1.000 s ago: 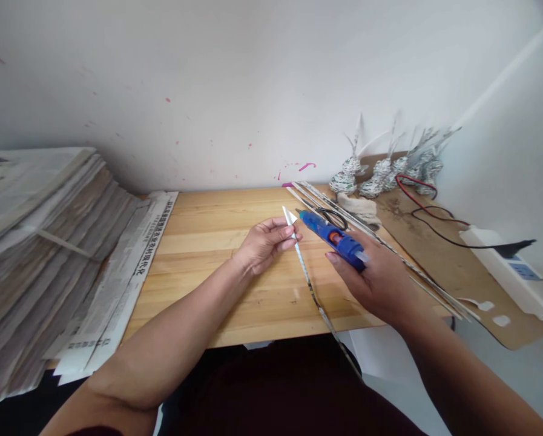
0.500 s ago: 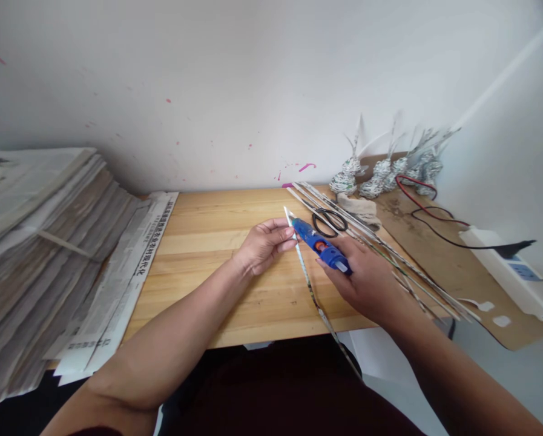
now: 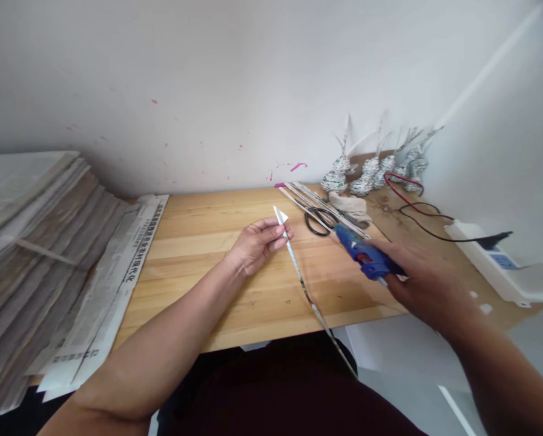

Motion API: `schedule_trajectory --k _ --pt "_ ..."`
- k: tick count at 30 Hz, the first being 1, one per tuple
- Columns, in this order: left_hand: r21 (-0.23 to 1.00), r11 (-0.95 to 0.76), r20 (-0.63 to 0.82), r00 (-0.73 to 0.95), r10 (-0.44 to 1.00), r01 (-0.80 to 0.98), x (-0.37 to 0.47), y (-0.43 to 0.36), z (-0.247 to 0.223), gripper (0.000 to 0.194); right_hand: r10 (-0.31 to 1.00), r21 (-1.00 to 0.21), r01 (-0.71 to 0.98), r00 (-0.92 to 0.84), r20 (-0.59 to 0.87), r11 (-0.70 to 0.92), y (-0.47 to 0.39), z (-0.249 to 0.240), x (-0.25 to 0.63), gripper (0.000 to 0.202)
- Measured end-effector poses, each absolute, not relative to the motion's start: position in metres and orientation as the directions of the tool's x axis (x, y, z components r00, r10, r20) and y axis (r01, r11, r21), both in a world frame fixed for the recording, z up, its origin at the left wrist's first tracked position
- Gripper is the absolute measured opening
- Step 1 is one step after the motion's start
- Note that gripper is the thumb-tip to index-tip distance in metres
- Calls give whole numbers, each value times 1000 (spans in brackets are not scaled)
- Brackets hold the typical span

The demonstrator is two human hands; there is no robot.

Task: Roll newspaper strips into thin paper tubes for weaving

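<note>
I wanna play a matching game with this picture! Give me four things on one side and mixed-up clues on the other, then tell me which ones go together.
Things:
1. glue gun
2. newspaper pile
3. long paper strip
4. power strip

Clues:
A. pinched in the fingers of the left hand
B. white, over on the far right
C. blue, held in the right hand
D. stacked high on the far left

Right pairs: 1-C, 2-D, 3-A, 4-B

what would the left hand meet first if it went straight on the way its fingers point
Probably the black loops beside the loose paper strips, though the left hand may be high enough to pass over them; depth is unclear.
</note>
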State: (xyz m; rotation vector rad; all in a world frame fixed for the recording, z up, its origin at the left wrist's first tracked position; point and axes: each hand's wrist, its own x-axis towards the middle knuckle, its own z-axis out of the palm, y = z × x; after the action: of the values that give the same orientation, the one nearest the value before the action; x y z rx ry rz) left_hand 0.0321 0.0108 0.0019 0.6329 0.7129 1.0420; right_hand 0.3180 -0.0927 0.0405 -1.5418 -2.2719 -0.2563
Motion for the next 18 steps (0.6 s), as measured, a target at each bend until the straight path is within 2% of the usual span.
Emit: schedule_trajectory --k 3,6,8,11,18 --pt "765 374 -229 322 919 -524 31 11 1 15 881 100 954 -300 367 283 -102 48 359 43" --pt "773 376 -232 323 917 -511 31 11 0 14 924 290 954 -182 336 82 -106 52 398 43" --pt "777 375 -235 319 918 -506 31 10 1 13 948 359 933 -128 290 16 -103 50 419 42" --pt "777 372 -241 306 921 -508 31 10 2 13 954 409 913 -112 277 -12 -91 41 436 40" --pt "789 370 -239 310 920 -490 31 11 0 15 963 456 884 -206 175 106 -63 20 444 39"
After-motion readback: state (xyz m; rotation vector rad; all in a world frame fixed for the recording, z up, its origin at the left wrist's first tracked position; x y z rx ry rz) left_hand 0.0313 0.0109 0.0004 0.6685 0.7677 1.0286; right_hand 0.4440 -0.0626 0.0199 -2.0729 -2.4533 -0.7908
